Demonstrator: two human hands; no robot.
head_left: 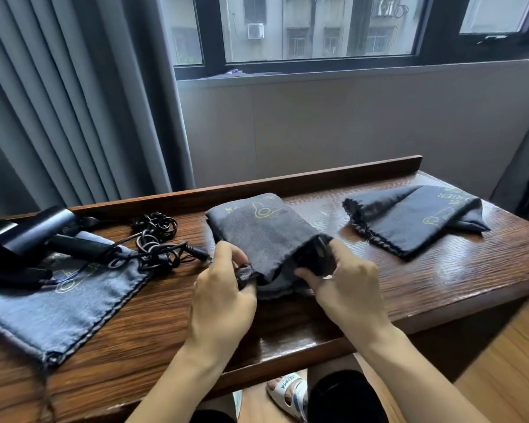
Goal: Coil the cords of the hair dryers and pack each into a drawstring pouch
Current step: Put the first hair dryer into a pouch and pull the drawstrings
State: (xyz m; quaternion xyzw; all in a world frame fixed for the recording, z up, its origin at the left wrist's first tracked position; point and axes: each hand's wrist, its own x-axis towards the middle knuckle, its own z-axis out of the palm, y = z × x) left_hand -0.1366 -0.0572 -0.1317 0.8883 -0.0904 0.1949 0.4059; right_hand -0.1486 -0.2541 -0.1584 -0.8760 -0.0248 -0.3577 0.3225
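A dark grey drawstring pouch (263,227) lies in the middle of the wooden table (440,264), bulging with something inside. My left hand (223,288) pinches the left side of its open mouth. My right hand (345,282) grips the black end of a hair dryer (316,254) that sticks out of the mouth. A second black hair dryer (40,230) lies at the far left, partly on a flat empty pouch (61,303), its cord (156,236) in a loose tangle beside it. A third pouch (409,218) lies folded at the right.
A raised wooden lip (287,178) runs along the table's back edge, with a grey wall and window behind. Grey curtains (74,102) hang at the left. My knees and a white sandal (287,392) show below the front edge.
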